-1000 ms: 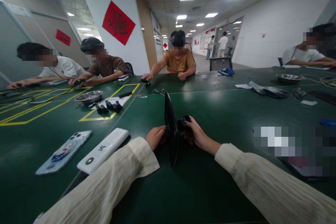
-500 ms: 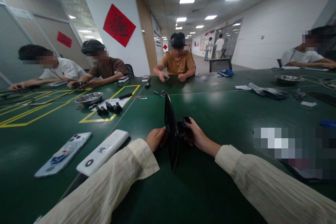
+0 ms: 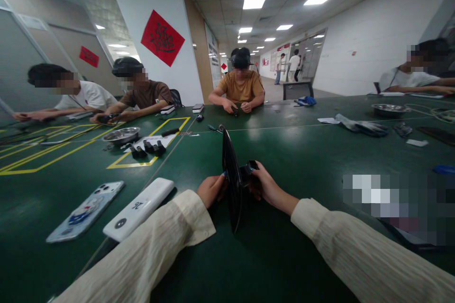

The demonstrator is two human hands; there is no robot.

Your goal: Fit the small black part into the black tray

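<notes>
A thin black panel (image 3: pixel 231 175) stands on edge on the green table (image 3: pixel 284 151), seen almost edge-on. My left hand (image 3: pixel 210 190) is closed against its left face, fingertips on the rim. My right hand (image 3: pixel 265 183) is curled round a small black part (image 3: pixel 249 169) fixed to the panel's right face. Cream sleeves cover both forearms. What lies between the hands behind the panel is hidden.
A phone (image 3: pixel 85 210) and a white power bank (image 3: pixel 138 208) lie at my left. Farther left stand a metal bowl (image 3: pixel 121 135) and small black parts (image 3: pixel 147 147) inside yellow lines. Grey gloves (image 3: pixel 362 125) and another bowl (image 3: pixel 391 109) lie at right. Several other people sit around the table.
My hands and the panel have hardly moved; the view tilted slightly. The person in the orange shirt opposite drew the outstretched arm back and now holds something in both hands.
</notes>
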